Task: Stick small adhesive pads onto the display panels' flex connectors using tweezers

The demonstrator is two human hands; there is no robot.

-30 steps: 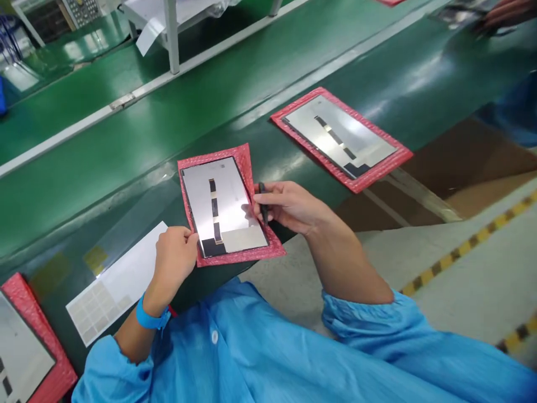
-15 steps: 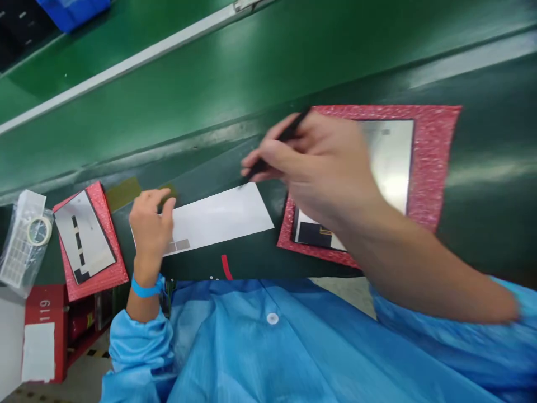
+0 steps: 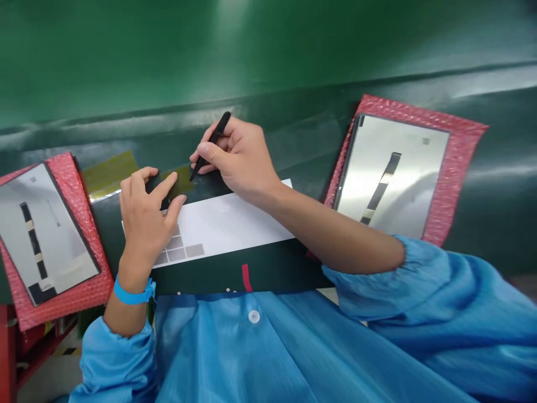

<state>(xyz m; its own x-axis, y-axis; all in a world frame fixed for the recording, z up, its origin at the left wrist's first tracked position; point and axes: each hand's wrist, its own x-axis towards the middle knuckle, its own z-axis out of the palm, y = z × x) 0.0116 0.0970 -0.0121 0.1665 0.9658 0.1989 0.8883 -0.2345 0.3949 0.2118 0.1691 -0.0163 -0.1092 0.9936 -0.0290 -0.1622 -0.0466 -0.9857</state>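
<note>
My right hand [image 3: 245, 159] grips a slim black pen-like tool [image 3: 215, 137], slanted with its pointed tip down by a yellowish tape strip [image 3: 183, 182]. Whether that tip touches the strip I cannot tell. My left hand [image 3: 146, 210] rests over the left end of a white backing sheet [image 3: 235, 221], fingers and thumb apart, with nothing seen between them. Rows of small grey rectangular labels [image 3: 176, 254] sit on that end of the sheet, partly hidden by the hand. My right wrist passes over the sheet's right end.
To the right, a silvery display panel [image 3: 409, 173] lies on pink bubble wrap [image 3: 461, 145]. Another panel [image 3: 62, 235] lies on pink wrap [image 3: 79, 201] at the left. A wider yellowish tape strip [image 3: 111, 173] and a red tape mark [image 3: 246, 277] are on the green bench [image 3: 218, 274].
My right hand has moved left and down with the black tool, from near the right panel toward my left hand. That panel is now uncovered, showing its black strip. The view has shifted.
</note>
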